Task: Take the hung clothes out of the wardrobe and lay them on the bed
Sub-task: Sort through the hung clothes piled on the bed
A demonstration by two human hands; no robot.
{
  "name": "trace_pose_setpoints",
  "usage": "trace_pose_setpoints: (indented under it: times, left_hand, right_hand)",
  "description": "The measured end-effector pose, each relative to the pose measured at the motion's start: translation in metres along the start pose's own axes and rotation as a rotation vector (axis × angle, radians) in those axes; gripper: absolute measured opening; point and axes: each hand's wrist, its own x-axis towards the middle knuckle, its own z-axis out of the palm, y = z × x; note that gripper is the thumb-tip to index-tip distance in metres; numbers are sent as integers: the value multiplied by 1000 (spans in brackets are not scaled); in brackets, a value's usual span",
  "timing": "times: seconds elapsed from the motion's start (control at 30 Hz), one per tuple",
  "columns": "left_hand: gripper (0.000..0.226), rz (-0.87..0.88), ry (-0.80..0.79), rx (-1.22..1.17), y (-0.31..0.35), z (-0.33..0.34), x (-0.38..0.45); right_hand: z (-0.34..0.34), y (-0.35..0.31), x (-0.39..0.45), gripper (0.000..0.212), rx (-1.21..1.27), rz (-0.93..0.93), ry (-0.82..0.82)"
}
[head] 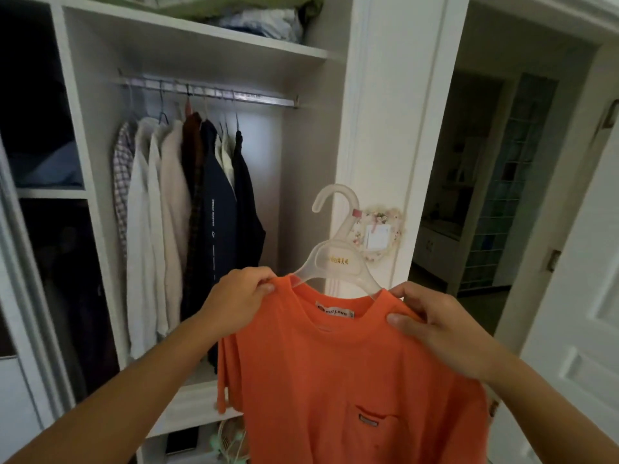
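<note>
An orange T-shirt (351,380) hangs on a translucent white plastic hanger (336,259), held up in front of me, clear of the wardrobe. My left hand (239,301) pinches the shirt's left shoulder at the hanger's arm. My right hand (425,316) grips the right shoulder beside the collar. Behind, several hung clothes (187,212) stay on the metal rail (214,92) inside the open white wardrobe (83,182): checked, white, beige, brown and dark navy pieces. No bed is in view.
A shelf above the rail carries folded bedding (264,20). Dark compartments fill the wardrobe's left side. A white pillar (395,128) with a floral frame stands right of the wardrobe. An open doorway (495,182) and a white door (582,296) lie to the right.
</note>
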Motion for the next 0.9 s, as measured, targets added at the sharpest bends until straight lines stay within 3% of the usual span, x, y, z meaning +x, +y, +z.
trace_pose_setpoints:
  times: [0.6, 0.77, 0.9]
  left_hand:
    - [19, 73, -7, -49, -105, -6, 156]
    - [30, 124, 45, 26, -121, 4, 216]
    - [37, 208, 55, 263, -127, 8, 261]
  right_hand:
    - [38, -15, 165, 11, -94, 118, 157]
    - [41, 7, 219, 12, -125, 128, 209]
    - [51, 22, 267, 14, -107, 129, 242]
